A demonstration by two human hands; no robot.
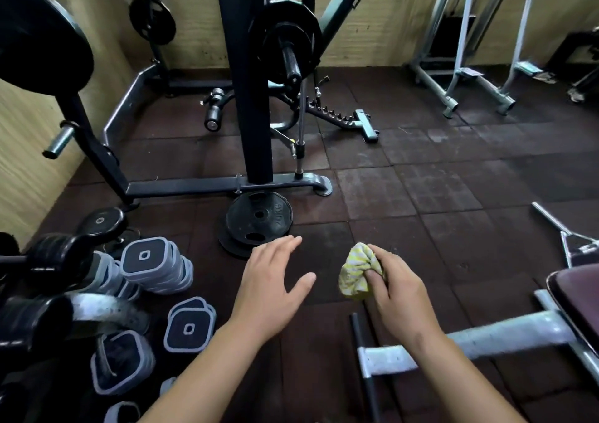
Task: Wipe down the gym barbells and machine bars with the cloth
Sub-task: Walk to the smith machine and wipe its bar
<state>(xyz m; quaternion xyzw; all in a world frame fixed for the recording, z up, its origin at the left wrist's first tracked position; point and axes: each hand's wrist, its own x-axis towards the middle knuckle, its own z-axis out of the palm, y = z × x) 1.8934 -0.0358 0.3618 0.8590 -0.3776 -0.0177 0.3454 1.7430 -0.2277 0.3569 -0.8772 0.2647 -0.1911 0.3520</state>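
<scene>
My right hand [400,288] holds a bunched yellow and white cloth [356,270] over the dark rubber floor. My left hand [274,278] hovers beside it, fingers spread, holding nothing. Ahead stands a black rack upright [246,75] with a barbell sleeve [290,58] loaded with a black plate [285,38]. A thin chrome guide rod [302,114] runs down next to it. A dark bar [364,367] lies on the floor below my right hand, beside a grey bench frame [486,338].
Two black weight plates [257,225] lie stacked at the rack's base. Several square grey-edged dumbbells [155,267] are piled at the left. A folded bench [337,114] lies behind the rack. Grey machine frames [460,66] stand at the back right. A maroon pad [580,296] sits at the right edge.
</scene>
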